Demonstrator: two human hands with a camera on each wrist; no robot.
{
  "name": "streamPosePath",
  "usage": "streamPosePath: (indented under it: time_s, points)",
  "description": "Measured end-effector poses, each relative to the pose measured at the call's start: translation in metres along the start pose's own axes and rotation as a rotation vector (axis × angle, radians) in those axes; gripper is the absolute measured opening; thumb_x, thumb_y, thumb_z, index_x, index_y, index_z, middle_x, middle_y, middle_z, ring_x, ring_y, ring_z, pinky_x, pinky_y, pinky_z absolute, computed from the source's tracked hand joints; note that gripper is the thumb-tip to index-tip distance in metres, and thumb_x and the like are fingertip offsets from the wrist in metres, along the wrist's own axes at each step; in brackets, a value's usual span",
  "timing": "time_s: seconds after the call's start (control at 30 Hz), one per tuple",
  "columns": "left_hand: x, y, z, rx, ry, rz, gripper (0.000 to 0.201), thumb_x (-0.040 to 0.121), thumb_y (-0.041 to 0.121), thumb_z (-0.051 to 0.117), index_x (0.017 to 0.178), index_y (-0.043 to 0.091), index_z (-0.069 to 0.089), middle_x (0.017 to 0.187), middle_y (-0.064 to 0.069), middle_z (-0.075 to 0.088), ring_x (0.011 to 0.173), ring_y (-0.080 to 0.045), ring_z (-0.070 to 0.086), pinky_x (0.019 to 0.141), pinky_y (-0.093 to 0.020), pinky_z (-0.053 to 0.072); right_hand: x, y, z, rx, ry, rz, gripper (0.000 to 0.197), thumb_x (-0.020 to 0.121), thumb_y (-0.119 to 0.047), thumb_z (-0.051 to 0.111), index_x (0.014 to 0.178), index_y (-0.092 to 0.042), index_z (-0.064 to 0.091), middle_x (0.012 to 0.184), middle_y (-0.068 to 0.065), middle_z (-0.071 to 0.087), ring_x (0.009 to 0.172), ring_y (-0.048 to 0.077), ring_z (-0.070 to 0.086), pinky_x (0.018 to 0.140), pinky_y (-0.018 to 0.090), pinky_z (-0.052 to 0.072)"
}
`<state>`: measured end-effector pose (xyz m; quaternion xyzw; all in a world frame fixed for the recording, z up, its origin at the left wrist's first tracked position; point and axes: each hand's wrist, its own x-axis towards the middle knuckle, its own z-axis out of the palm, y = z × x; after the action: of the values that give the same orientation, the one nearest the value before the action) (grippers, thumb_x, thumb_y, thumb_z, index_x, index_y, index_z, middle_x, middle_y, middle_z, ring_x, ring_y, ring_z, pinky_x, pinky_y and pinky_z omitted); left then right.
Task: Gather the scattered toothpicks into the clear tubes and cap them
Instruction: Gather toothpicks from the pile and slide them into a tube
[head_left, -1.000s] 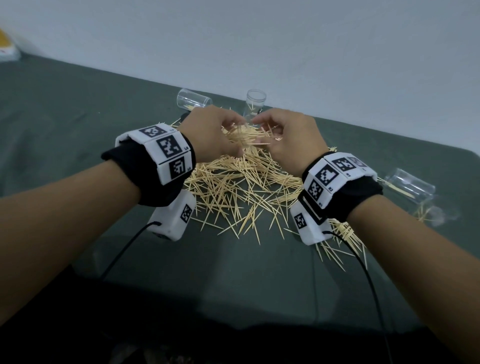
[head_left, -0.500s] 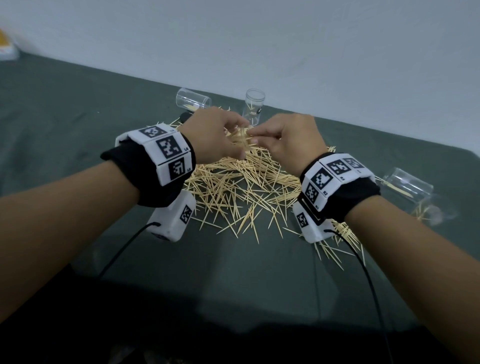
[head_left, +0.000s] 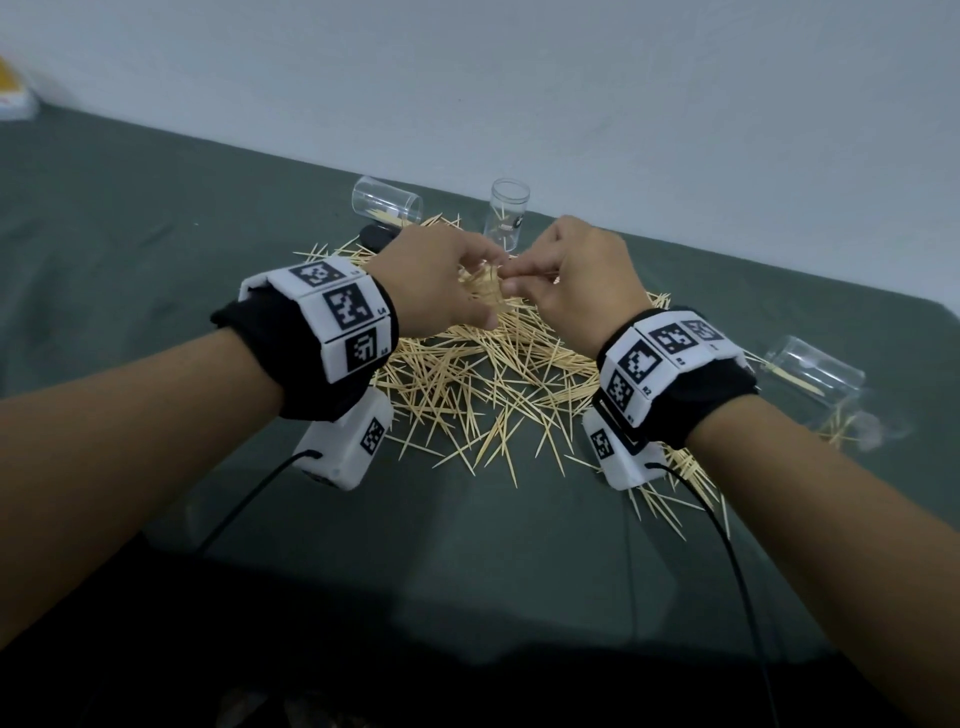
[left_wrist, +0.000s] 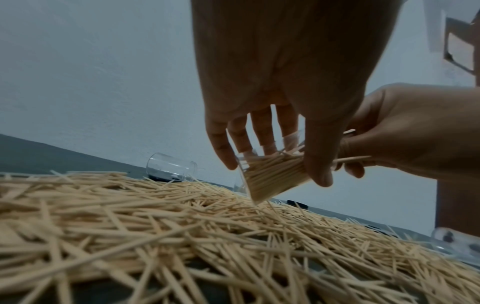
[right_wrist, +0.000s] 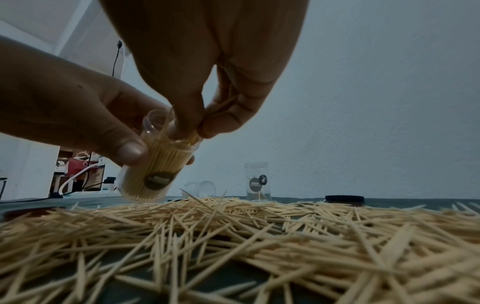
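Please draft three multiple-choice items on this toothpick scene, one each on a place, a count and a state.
1. Where is the clear plastic tube packed with toothpicks?
A. In the left hand
B. Standing by the wall
C. Lying at the table's right edge

2. How many other clear tubes rest on the dark green table cloth in the head view?
A. One
B. Three
C. Five

3. What is the right hand doing?
A. Resting flat on the pile
B. Pinching toothpicks at the held tube's mouth
C. Screwing on a cap

Answers:
1 A, since the left hand's thumb and fingers wrap the tube in both wrist views.
2 B, namely one upright tube, one lying far left, one lying right.
3 B, since its fingertips grip thin sticks above the rim.
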<state>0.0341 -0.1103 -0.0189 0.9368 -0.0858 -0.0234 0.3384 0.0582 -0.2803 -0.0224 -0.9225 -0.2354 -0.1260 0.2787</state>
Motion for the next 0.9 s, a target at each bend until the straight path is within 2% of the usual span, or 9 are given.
streamPosePath:
  time_s: [0.1, 0.2, 0.37, 0.47, 0.53, 0.6, 0.73, 0.8, 0.9]
  points:
    - [0.0017, 0.0003, 0.0017, 0.011, 0.012, -0.002, 0.058, 0.073, 0.036, 0.083, 0.126, 0.038, 0.060, 0.119, 0.008, 0.063, 0.105, -0.014, 0.061, 0.081, -0.026, 0.045, 0.0001, -0.0016, -0.0021, -0.109, -0.090, -0.024, 0.021, 0.092, -0.016, 0.065, 0.110, -0.021, 0.074, 0.107, 0.002, 0.063, 0.098, 0.016, 0.057, 0.088, 0.024, 0.044]
    - [0.0025, -0.0022, 0.0003, 0.016, 0.028, -0.021, 0.061, 0.073, 0.037, 0.082, 0.129, 0.037, 0.058, 0.122, 0.007, 0.062, 0.108, -0.014, 0.060, 0.084, -0.026, 0.042, -0.0009, -0.0029, -0.0068, 0.012, -0.107, 0.019, 0.033, 0.092, -0.003, 0.060, 0.113, -0.024, 0.073, 0.110, -0.003, 0.072, 0.100, 0.008, 0.065, 0.094, 0.028, 0.052]
    - [0.0032, -0.0040, -0.0060, -0.013, 0.069, -0.045, 0.063, 0.073, 0.037, 0.082, 0.131, 0.034, 0.057, 0.110, 0.011, 0.057, 0.103, -0.010, 0.057, 0.081, -0.023, 0.039, -0.0024, -0.0007, -0.0081, 0.055, -0.051, -0.033, 0.022, 0.094, -0.026, 0.061, 0.113, -0.029, 0.071, 0.115, -0.008, 0.067, 0.094, 0.004, 0.062, 0.090, 0.025, 0.050]
    - [0.0028, -0.0044, -0.0074, -0.036, 0.077, -0.053, 0.061, 0.074, 0.035, 0.082, 0.130, 0.034, 0.057, 0.103, 0.014, 0.055, 0.096, -0.007, 0.056, 0.070, -0.015, 0.036, -0.0036, 0.0012, -0.0099, 0.018, -0.130, -0.006, 0.034, 0.089, -0.046, 0.063, 0.121, -0.034, 0.064, 0.124, -0.010, 0.056, 0.087, -0.002, 0.061, 0.078, 0.017, 0.047]
    - [0.0022, -0.0041, -0.0075, -0.049, 0.071, -0.056, 0.059, 0.074, 0.033, 0.082, 0.128, 0.034, 0.058, 0.100, 0.016, 0.053, 0.093, -0.006, 0.055, 0.064, -0.012, 0.035, -0.0040, 0.0018, -0.0101, -0.017, -0.165, 0.019, 0.038, 0.087, -0.044, 0.067, 0.123, -0.034, 0.063, 0.122, -0.011, 0.056, 0.086, -0.001, 0.062, 0.077, 0.016, 0.046]
    - [0.0017, -0.0027, -0.0065, -0.046, 0.061, -0.053, 0.059, 0.074, 0.031, 0.082, 0.128, 0.033, 0.058, 0.101, 0.015, 0.056, 0.088, -0.005, 0.056, 0.059, -0.010, 0.033, -0.0035, 0.0032, -0.0085, -0.038, -0.161, 0.039, 0.030, 0.089, -0.030, 0.069, 0.119, -0.030, 0.067, 0.114, -0.009, 0.063, 0.086, 0.001, 0.062, 0.077, 0.013, 0.044]
    - [-0.0008, 0.0008, -0.0019, -0.006, 0.019, -0.022, 0.064, 0.076, 0.031, 0.082, 0.133, 0.034, 0.055, 0.113, 0.012, 0.055, 0.099, -0.014, 0.062, 0.063, -0.014, 0.040, -0.0030, 0.0060, -0.0064, 0.003, -0.059, 0.067, 0.020, 0.088, -0.018, 0.070, 0.107, -0.024, 0.074, 0.091, -0.009, 0.070, 0.075, -0.007, 0.059, 0.069, 0.000, 0.040]
    - [-0.0024, 0.0031, -0.0008, -0.007, 0.001, -0.010, 0.063, 0.076, 0.030, 0.081, 0.133, 0.035, 0.055, 0.109, 0.012, 0.052, 0.102, -0.017, 0.064, 0.061, -0.015, 0.042, -0.0027, 0.0053, -0.0066, 0.010, -0.030, 0.056, 0.015, 0.087, -0.019, 0.072, 0.100, -0.023, 0.076, 0.087, -0.007, 0.070, 0.072, -0.005, 0.059, 0.068, 0.005, 0.043]
    - [-0.0010, 0.0027, -0.0004, -0.023, 0.005, -0.003, 0.062, 0.075, 0.032, 0.082, 0.131, 0.035, 0.056, 0.110, 0.013, 0.053, 0.103, -0.015, 0.063, 0.066, -0.017, 0.044, -0.0032, 0.0025, -0.0060, -0.015, -0.032, -0.041, 0.015, 0.085, -0.021, 0.074, 0.099, -0.021, 0.078, 0.091, -0.003, 0.066, 0.082, 0.010, 0.060, 0.076, 0.019, 0.042]
